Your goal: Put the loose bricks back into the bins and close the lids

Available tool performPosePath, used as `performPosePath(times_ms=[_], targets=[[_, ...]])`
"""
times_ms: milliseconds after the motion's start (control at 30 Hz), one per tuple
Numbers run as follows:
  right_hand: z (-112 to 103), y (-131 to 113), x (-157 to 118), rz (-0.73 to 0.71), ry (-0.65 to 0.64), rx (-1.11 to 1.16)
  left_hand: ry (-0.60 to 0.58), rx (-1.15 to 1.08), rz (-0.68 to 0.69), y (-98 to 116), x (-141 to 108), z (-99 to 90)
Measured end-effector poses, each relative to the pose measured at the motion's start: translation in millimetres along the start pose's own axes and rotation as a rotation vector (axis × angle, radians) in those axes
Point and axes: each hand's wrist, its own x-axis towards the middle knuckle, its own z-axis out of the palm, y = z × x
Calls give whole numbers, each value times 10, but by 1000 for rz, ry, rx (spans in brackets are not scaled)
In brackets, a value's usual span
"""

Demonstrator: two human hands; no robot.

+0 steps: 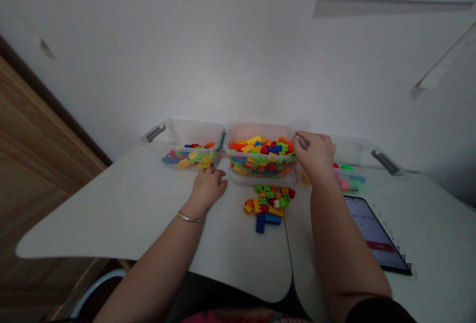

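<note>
My left hand point(208, 185) rests on the white table in front of the left clear box point(193, 130), its fingers apart and holding nothing. At the right side of the middle clear box point(260, 131), my right hand point(316, 152) has its thumb and fingers curled at the box's edge; what lies between them is too small to make out. Colourful toy bricks point(260, 147) fill much of the middle box. Fewer bricks point(191, 157) lie in the left box. In front of the middle box is a loose pile of bricks point(267, 201), with blue ones point(261, 223) nearest me.
A third clear box point(349, 142) with coloured pieces point(347, 179) stands right, partly behind my right arm. A tablet point(379, 236) lies on the right of the white table point(111, 209). The wall point(208, 55) rises behind the boxes.
</note>
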Motion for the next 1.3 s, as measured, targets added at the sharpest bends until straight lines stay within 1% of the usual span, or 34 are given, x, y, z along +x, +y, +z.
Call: performPosePath(times_ms=[100,200,267,300,333,367,400,467,533,567,600,633,700,800,900,1033,1133,1300], targets=[[-43,-18,14,-28,124,65,4,-2,9,-3,0,2],[-163,-104,4,-108,236,150,8,-11,8,-11,5,12],[-274,-200,-25,-168,253,212,6,-16,7,-18,9,19],[-331,-255,-45,-196,231,246,5,-19,8,-21,11,23],[-385,-312,-69,-224,183,281,4,-22,9,-24,13,26],[-433,-369,-96,-258,105,317,2,-24,8,-26,14,29],[-473,-426,-125,-302,3,350,2,-25,8,-28,15,31],[-520,-537,-188,-425,-267,377,3,-24,9,-29,15,33],[-522,-647,-259,-567,-540,331,8,-24,11,-24,12,29],[-507,-702,-297,-626,-649,287,12,-24,11,-20,9,25],[-483,-756,-337,-670,-728,237,16,-25,11,-15,5,19],[-451,-806,-377,-700,-779,188,18,-25,10,-10,1,11],[-372,-891,-457,-733,-836,106,19,-25,9,1,-7,-3],[-239,-961,-553,-738,-921,8,16,-28,11,5,-10,-11],[-115,-973,-599,-713,-1007,-62,22,-23,14,-2,-5,2],[-1,-967,-604,-690,-1081,-128,34,-19,18,-9,-1,18],[32,-980,-604,-696,-1097,-159,33,-18,21,-8,-2,17],[54,-1014,-613,-697,-1047,-184,27,-19,22,-20,5,27]])
